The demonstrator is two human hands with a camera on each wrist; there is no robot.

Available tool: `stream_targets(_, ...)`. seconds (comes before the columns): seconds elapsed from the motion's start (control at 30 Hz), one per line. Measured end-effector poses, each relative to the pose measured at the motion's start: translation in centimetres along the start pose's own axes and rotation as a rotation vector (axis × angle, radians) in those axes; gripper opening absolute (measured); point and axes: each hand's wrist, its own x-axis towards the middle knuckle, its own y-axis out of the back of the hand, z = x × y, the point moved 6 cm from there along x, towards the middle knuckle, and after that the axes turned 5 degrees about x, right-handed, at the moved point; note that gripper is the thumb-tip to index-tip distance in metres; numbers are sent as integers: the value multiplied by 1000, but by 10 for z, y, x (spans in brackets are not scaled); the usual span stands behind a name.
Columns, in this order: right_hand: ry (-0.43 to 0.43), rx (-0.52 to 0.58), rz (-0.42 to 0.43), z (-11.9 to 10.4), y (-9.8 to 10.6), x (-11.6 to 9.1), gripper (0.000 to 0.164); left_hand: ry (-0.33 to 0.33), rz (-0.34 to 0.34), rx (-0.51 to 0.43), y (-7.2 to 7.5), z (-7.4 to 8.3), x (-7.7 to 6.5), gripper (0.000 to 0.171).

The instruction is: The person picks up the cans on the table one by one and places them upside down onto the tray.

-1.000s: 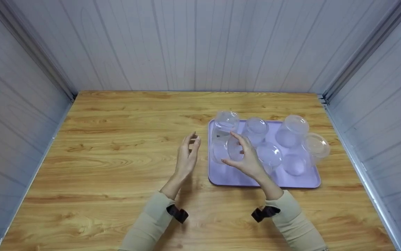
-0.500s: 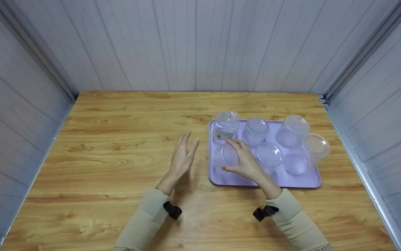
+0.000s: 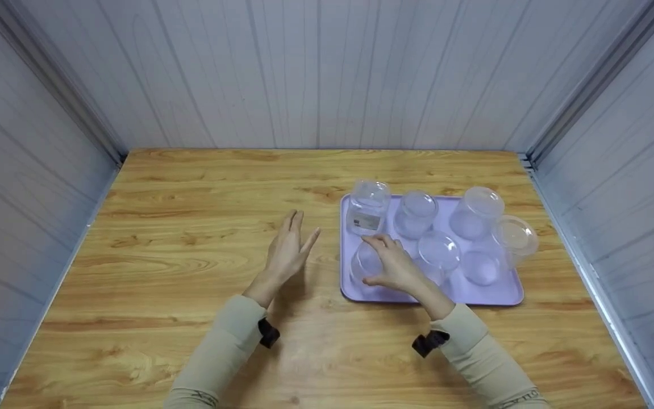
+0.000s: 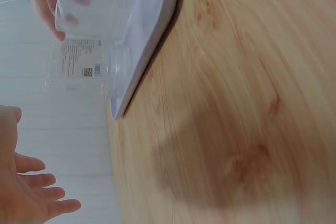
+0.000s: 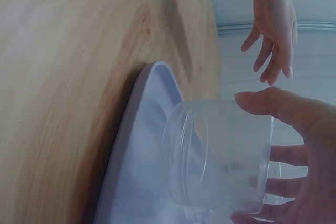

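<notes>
My right hand [image 3: 398, 267] curves its thumb and fingers round a clear plastic jar [image 3: 365, 264] at the front left of the lilac tray [image 3: 395, 295]. In the right wrist view this jar [image 5: 226, 156] is upside down, its threaded rim toward the tray and its base toward my palm. Thumb and fingers lie along opposite sides of the jar. My left hand [image 3: 287, 247] is raised over the wood to the left of the tray, fingers extended, holding nothing. Behind the held jar stands another clear jar [image 3: 368, 210] with a printed label.
Several more clear jars stand on the tray, among them a back middle jar [image 3: 416, 216], a back right jar [image 3: 477, 213] and a front middle jar [image 3: 438, 253]. The wooden table [image 3: 190, 238] meets panelled walls [image 3: 281, 74] at the back and sides.
My right hand and its jar have moved down and slightly left toward the tray's front left corner, uncovering the labelled jar. My left hand has drifted left, its fingers straighter.
</notes>
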Motion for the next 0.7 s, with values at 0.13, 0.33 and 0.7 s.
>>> stream_targets(0.13,-1,-21,-26,1,-4,2,86,-44,6,66,3,-1,5,61)
stream_targets(0.33,-33,-51,-52,4,-8,5,86,-65,0,150,10,-4,15,63)
stream_targets(0.7,-41,-104,-92,7,-13,9,85,-47,-49,220,19,-12,26,68)
